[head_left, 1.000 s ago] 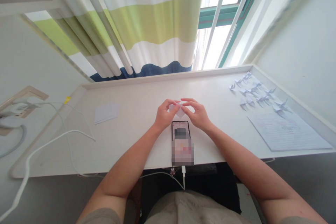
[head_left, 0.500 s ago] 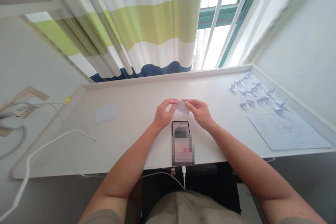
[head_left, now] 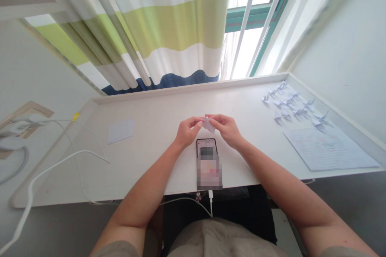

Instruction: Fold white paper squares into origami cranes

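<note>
Between my two hands, a little above the white desk [head_left: 163, 112], is a small folded piece of white paper [head_left: 209, 126]. My left hand [head_left: 189, 131] pinches its left edge with thumb and fingertips. From the other side my right hand [head_left: 226, 130] grips it, thumb lying over the near face. Fingers hide part of the paper's upper edge, so its exact folds cannot be made out. Just below the hands lies a phone [head_left: 206, 143], its screen lit and partly blurred.
Several folded paper cranes [head_left: 294, 99] stand at the back right, behind a stack of written sheets [head_left: 328, 150]. Some white paper squares [head_left: 121, 131] lie on the left. A white cable [head_left: 60, 164] crosses the desk's left side; a charging plug [head_left: 210, 196] meets the phone's near end.
My hands have drawn slightly closer together, and the paper between them looks narrower and turned. My right fingers have moved left over its top. The whole view has shifted slightly.
</note>
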Demonstrator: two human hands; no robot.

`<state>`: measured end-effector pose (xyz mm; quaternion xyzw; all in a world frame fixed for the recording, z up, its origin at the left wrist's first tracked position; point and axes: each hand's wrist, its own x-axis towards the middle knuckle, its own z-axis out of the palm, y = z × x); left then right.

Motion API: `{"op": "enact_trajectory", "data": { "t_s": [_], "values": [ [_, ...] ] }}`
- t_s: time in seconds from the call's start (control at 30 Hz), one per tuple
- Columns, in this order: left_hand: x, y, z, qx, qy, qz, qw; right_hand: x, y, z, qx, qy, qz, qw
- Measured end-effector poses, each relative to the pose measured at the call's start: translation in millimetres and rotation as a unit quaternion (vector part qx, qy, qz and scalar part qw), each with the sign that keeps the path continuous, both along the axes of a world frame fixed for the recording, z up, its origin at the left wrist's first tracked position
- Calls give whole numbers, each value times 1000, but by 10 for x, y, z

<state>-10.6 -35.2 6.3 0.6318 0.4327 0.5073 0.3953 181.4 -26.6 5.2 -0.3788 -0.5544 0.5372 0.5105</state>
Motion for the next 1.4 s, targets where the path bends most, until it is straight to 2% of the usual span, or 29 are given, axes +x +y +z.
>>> {"op": "enact_trajectory", "data": {
  "t_s": [0.1, 0.3, 0.4, 0.6, 0.77, 1.0, 1.17, 1.4],
  "values": [
    [15, -13, 16, -9, 4, -28, 1000, 4, 10, -12, -1, 9, -16, 1000],
    [22, -6, 3, 54, 74, 10, 996, 0, 19, -34, -23, 37, -12, 999],
    [6, 4, -9, 53, 87, 12, 995, 0, 21, -42, -31, 32, -14, 999],
    [1, 4, -2, 14, 60, 19, 998, 9, 15, -54, 25, -31, -22, 999],
    [-11, 20, -9, -33, 8, -5, 999, 39, 28, -87, 46, -56, -10, 997],
    [-18, 43, -29, -25, 15, 27, 999, 50, 49, -86, 56, -73, -23, 995],
    [-10, 39, -16, 7, 27, 48, 998, 21, 6, -67, 84, -90, -26, 992],
    [13, 19, -15, -4, 6, 33, 999, 5, -40, -21, 88, -94, -42, 991]
  ]
}}
